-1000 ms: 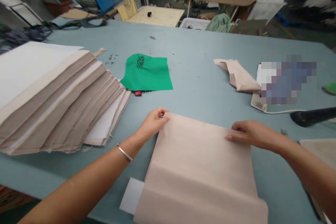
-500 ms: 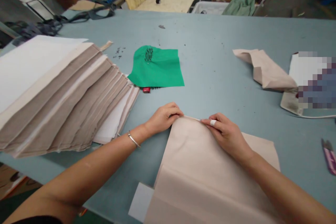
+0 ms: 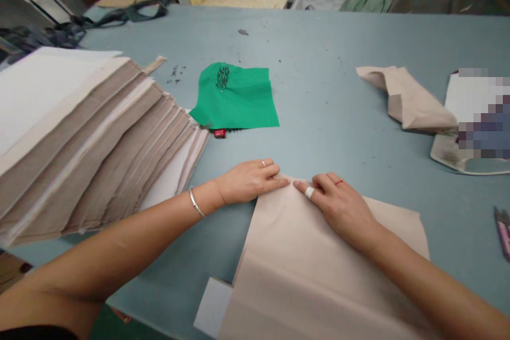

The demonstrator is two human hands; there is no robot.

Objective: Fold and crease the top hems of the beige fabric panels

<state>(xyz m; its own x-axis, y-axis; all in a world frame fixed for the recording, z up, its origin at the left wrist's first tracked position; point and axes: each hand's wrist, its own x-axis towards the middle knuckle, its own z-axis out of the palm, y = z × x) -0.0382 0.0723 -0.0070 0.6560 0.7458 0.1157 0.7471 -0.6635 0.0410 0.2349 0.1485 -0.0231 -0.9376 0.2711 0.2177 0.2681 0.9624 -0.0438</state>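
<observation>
A beige fabric piece (image 3: 303, 255) lies on the blue-grey table in front of me, with a white card (image 3: 213, 307) partly under its left side. My left hand (image 3: 255, 180) grips the fabric's top left corner, index finger stretched along the edge. Close beside it, my right hand (image 3: 338, 202) pinches the same top edge, with white tape round one finger. The two index fingertips are a small gap apart. Under the right forearm, another layer of beige cloth (image 3: 402, 223) sticks out to the right.
At the left stands a tall stack of beige and white pieces (image 3: 99, 154). A green cloth (image 3: 237, 98) with black pins lies beyond my hands. Crumpled beige fabric (image 3: 414, 101) is at the right, and purple-handled snips (image 3: 502, 234) rest at the right edge.
My left index finger has stretched out onto the fabric's edge. My right fingertips have moved left, closer to the left hand. The view has shifted slightly.
</observation>
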